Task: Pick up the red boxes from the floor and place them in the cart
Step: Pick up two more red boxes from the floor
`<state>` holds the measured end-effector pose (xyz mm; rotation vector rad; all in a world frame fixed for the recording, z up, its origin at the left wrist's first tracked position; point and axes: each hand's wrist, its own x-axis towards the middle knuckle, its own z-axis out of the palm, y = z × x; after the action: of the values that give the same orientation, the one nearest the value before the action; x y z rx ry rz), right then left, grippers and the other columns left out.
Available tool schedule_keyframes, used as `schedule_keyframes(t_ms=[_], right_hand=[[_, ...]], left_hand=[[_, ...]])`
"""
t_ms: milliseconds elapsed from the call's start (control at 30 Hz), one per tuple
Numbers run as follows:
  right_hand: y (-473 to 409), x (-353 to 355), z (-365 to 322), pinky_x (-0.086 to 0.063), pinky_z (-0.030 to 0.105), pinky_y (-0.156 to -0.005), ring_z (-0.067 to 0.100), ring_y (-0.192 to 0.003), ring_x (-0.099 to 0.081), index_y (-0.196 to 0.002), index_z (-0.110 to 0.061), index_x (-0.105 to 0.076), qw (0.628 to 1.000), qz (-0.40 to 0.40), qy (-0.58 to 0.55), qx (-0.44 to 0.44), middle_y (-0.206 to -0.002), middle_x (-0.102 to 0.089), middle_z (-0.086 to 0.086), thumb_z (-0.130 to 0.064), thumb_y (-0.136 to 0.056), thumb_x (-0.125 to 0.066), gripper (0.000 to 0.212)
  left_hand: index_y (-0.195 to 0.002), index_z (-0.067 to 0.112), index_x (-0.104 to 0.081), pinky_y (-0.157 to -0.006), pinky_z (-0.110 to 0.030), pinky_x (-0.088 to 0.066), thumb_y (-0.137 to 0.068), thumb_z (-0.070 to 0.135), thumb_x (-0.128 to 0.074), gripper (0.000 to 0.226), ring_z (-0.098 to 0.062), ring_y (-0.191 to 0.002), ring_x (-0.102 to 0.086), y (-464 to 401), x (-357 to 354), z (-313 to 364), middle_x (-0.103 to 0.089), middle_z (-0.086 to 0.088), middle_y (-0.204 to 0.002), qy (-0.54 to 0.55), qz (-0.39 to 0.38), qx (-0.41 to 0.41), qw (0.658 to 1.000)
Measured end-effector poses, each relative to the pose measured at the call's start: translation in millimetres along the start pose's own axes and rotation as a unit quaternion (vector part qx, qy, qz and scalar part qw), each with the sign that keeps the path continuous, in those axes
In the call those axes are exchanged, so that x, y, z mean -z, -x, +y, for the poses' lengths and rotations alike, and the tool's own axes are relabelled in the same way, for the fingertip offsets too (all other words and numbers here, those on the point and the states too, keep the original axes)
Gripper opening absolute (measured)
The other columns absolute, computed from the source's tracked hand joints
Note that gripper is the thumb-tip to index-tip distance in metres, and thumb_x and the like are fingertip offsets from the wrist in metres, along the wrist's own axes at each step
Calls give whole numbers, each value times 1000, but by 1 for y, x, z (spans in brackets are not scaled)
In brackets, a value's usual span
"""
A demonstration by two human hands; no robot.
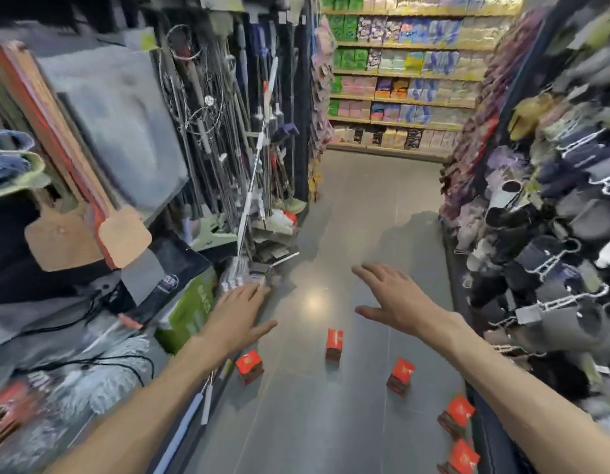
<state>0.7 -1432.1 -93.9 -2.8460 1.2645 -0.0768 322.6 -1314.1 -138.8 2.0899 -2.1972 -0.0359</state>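
Right now both of my hands are out in front of me with nothing in them: my left hand [236, 311] is spread flat, fingers loose, close to the clutter at the foot of the left-hand rack [208, 138], and my right hand [394, 295] is just as open, palm down over the bare grey floor [348, 206]. Five red boxes [334, 343] stand scattered on that floor below my arms: one under my left wrist [249, 366], one in the middle, one further right [401, 375], and two [456, 414] pressed close to the base of the right-hand shelving [462, 457]. No cart shows anywhere in view, so I judge my first risk is grabbing a box and then turning blind to find where it goes. The aisle is narrow, and the mop and broom handles [255, 172] lean out on my left; bending down there, my arm could catch one and bring the lot over. The hanging slippers [543, 254] on my right crowd the two boxes at the edge, so a careless reach could knock stock off its clips. The boxes look small and light, and a hurried swipe might tip one or send it sliding under the shelf.
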Motion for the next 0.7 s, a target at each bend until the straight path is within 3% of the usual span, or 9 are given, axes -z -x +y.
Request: schedule_keyframes(t_ms=[133, 367, 533, 700], right_hand=[[-84, -32, 29, -28, 43, -117, 28, -149, -29, -159, -22, -24, 999, -38, -14, 15, -162, -32, 6, -57, -93, -60, 83], [-219, -133, 67, -36, 46, -113, 33, -140, -42, -154, -20, -34, 994, -95, -61, -2, -154, -43, 11, -54, -89, -67, 81], [-283, -236, 92, -41, 46, -109, 31, -138, -43, -155, -21, -34, 980, -129, -140, -67, -155, -42, 7, -51, -90, -68, 79], [-319, -355, 116, -44, 38, -98, 28, -127, -52, -152, -20, -39, 968, -150, -170, -105, -149, -48, 3, -53, -90, -64, 74]], left_hand=[[-153, 24, -24, -108, -44, -37, -81, 73, -30, 87, -28, -133, -42, -51, -37, -37, -47, -7, -144, 23, -30, 41, 998], [-152, 21, -28, -113, -41, -30, -90, 64, -53, 80, -25, -140, -33, -139, -142, -126, -37, -5, -154, 45, -104, 90, 989], [-150, 16, -34, -107, -36, -35, -84, 64, -56, 84, -26, -135, -40, -196, -253, -190, -42, -6, -149, 90, -170, 109, 975], [-147, 9, -40, -110, -39, -37, -78, 46, -76, 86, -31, -133, -45, -225, -397, -238, -47, -13, -145, 129, -217, 164, 954]])
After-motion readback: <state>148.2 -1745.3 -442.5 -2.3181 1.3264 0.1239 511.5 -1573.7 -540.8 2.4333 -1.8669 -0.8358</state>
